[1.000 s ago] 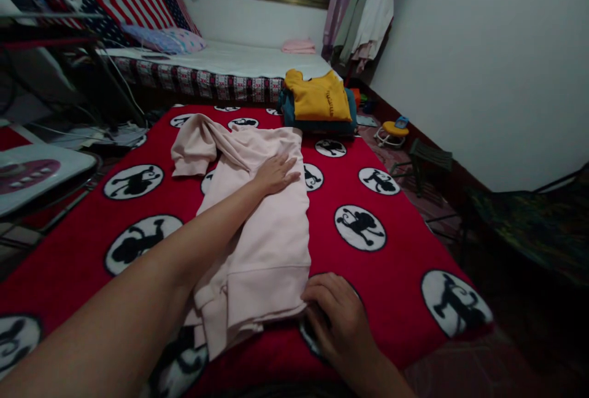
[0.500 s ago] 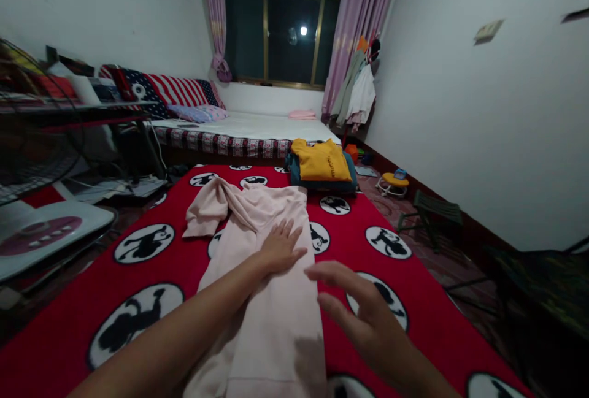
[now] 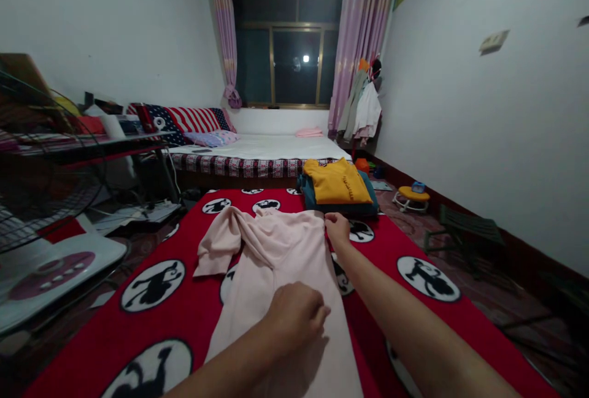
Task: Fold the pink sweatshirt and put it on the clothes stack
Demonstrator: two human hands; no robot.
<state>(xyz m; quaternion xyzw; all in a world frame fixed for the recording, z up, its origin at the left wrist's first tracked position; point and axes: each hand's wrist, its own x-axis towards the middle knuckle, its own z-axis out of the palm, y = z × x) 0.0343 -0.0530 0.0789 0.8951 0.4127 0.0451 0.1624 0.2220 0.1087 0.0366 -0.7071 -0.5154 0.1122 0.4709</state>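
A pale pink long-sleeved top (image 3: 299, 251) lies spread on a red blanket (image 3: 110, 336) with black-and-white round prints. One of its sleeves is folded out toward the far left. My right hand (image 3: 337, 229) reaches to the far right corner of the top, fingers pinched on its edge. My left hand (image 3: 297, 315) is over the middle of the garment with its fingers curled in, casting a shadow on the cloth; nothing shows in it. The near end of the top runs out of view at the bottom.
Folded clothes, a yellow top (image 3: 338, 182) over dark teal ones, sit just beyond the top. A bed (image 3: 262, 146) stands under the window. A cluttered desk (image 3: 151, 137) and a fan (image 3: 50, 183) are at left; a yellow stool (image 3: 413, 194) and a folding stool (image 3: 467, 226) at right.
My right hand has moved forward to the top's far right corner and closed on it. My left hand has drawn back toward me, its spread fingers now curled. The view has tilted upward.
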